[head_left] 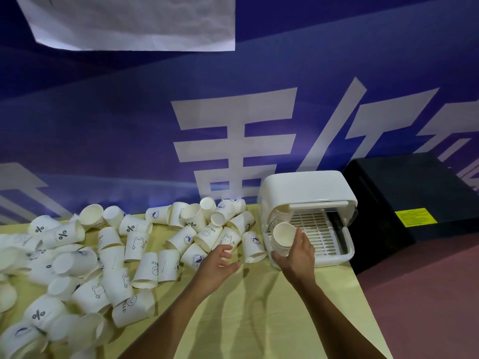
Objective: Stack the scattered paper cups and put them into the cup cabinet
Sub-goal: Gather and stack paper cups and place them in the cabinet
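White cup stack (283, 235) within curled right fingers (302, 238) at cabinet (311, 185) mouth; left fingers (223, 251) loose, apparently empty.

1. Type of place: an exhibition or event booth, set up as a work station.
2. Backdrop: a blue printed banner (116, 130) with large white characters (233, 141) fills the wall beyond both hands. A white paper sheet (129, 22) hangs high above the left hand (216, 265).
3. Work surface: a table under a pale yellow cloth (259, 320) lies beneath both hands. It bears loose paper cups (134, 242) left of the left hand and a white cup cabinet (305, 185) just beyond the right hand (298, 255).
4. Surroundings: reddish floor covering (427, 294) and a black box (414, 182) with a yellow label (416, 217), both right of the right hand.
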Demonstrator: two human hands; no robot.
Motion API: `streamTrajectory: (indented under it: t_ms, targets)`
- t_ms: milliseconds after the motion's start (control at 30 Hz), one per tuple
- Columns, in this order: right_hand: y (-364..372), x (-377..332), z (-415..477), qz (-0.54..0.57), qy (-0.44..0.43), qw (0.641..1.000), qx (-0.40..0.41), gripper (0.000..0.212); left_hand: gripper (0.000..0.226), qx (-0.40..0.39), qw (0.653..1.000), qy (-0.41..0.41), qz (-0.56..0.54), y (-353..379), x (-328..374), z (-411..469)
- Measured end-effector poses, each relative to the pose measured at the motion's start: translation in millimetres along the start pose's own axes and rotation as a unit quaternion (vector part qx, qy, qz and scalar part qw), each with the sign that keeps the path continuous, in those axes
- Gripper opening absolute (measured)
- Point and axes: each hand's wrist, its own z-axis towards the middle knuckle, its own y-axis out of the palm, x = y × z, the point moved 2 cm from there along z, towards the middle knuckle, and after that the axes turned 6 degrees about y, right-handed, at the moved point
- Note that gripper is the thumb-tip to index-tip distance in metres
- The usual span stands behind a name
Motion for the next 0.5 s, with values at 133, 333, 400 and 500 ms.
streamTrajectory:
  t_ms: [133,333,400,500]
  targets:
    - [7,-19,-12,0.008,-0.089,0.992,0.091,0.077,0.045,0.031,0.999,-0.009,-0.024,-7,-6,-11]
    - [72,-98,-58,0.048,-0.302,0.951,-0.047,0.041,0.036,0.148,0.988,-0.013,-0.041,-61,-28,-59]
    - [99,-128,-80,0.046,-0.348,0.931,-0.103,0.038,0.031,0.198,0.979,-0.016,-0.045,-92,-39,-81]
    - [140,-167,-118,0.036,-0.381,0.908,-0.170,0.040,0.029,0.257,0.964,-0.031,-0.060,-141,-57,-117]
